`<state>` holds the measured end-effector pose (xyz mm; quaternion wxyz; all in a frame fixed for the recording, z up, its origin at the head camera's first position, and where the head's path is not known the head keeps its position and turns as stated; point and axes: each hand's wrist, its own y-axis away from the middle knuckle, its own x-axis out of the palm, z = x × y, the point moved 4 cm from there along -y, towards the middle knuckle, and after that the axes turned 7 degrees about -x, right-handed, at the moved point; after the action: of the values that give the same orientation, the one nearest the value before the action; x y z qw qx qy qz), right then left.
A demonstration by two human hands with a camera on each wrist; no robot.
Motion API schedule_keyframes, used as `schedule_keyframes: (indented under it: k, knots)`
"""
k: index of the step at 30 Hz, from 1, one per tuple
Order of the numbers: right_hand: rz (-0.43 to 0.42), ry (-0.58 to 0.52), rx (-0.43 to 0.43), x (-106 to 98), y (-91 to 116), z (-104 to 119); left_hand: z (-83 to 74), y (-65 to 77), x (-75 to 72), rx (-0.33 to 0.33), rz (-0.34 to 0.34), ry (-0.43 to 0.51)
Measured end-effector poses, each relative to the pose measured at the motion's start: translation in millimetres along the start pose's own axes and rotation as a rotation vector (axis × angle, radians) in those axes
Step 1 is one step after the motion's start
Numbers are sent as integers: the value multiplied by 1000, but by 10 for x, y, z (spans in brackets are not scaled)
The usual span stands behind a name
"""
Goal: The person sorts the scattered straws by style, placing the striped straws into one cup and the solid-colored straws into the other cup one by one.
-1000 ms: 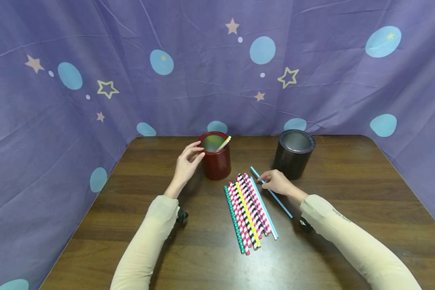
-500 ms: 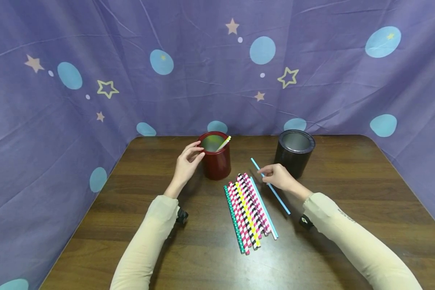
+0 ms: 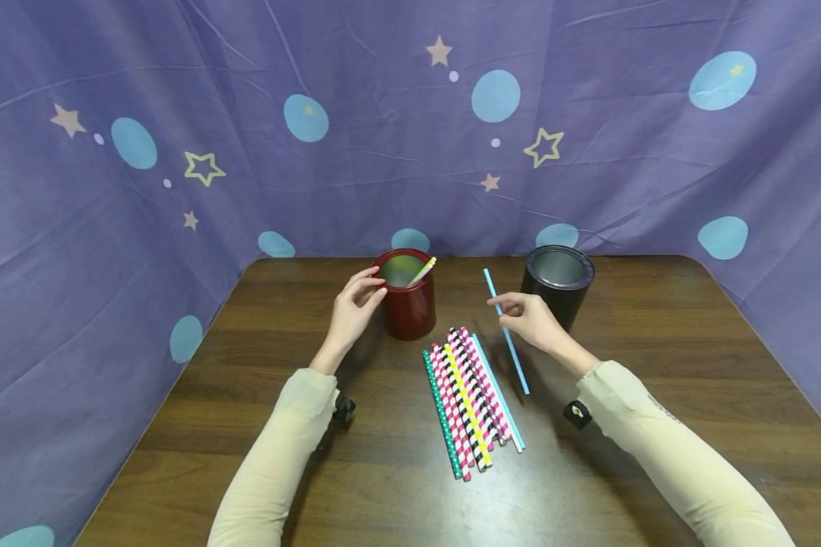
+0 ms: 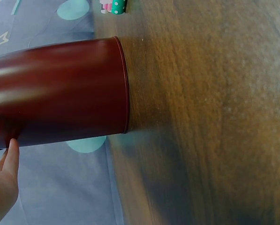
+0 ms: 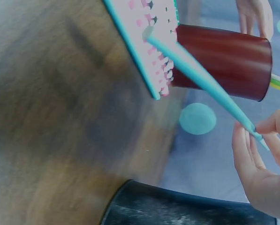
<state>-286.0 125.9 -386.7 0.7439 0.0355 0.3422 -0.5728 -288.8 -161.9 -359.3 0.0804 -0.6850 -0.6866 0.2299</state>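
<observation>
My right hand [image 3: 530, 319] pinches a plain blue paper straw [image 3: 511, 348] between thumb and fingers. The straw is raised off the table and tilted, its upper end toward the back. In the right wrist view the same blue straw [image 5: 203, 77] crosses in front of the red canister. My left hand [image 3: 356, 304] touches the rim and side of the dark red canister [image 3: 410, 313] with nearly straight fingers. A yellow and white straw [image 3: 423, 270] leans out of that canister. Between my arms lies a row of patterned paper straws [image 3: 467, 403], with another blue straw [image 3: 498, 391] along its right side.
A black canister [image 3: 554, 300] stands upright at the back right, just behind my right hand. Both canisters have open tops. The wooden table [image 3: 383, 471] ends at a purple curtain [image 3: 383, 152] with stars and blue dots.
My right hand has lifted the blue straw from the table and moved it away from me, turning it more upright. My left hand and the red canister have stayed in place.
</observation>
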Motion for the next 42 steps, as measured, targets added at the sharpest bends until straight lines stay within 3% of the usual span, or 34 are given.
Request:
schedule_keyframes:
  k: [11, 18, 28, 42]
  knots:
    - [-105, -114, -46, -174, 20, 540, 7, -3, 3, -8, 6, 13]
    - [-205, -170, -71, -204, -20, 651, 21, -3, -2, -7, 3, 11]
    - [-326, -336, -127, -212, -82, 843, 22, -5, 0, -6, 8, 14]
    - [-432, -378, -175, -200, -218, 1093, 20, -4, 4, 4, 8, 12]
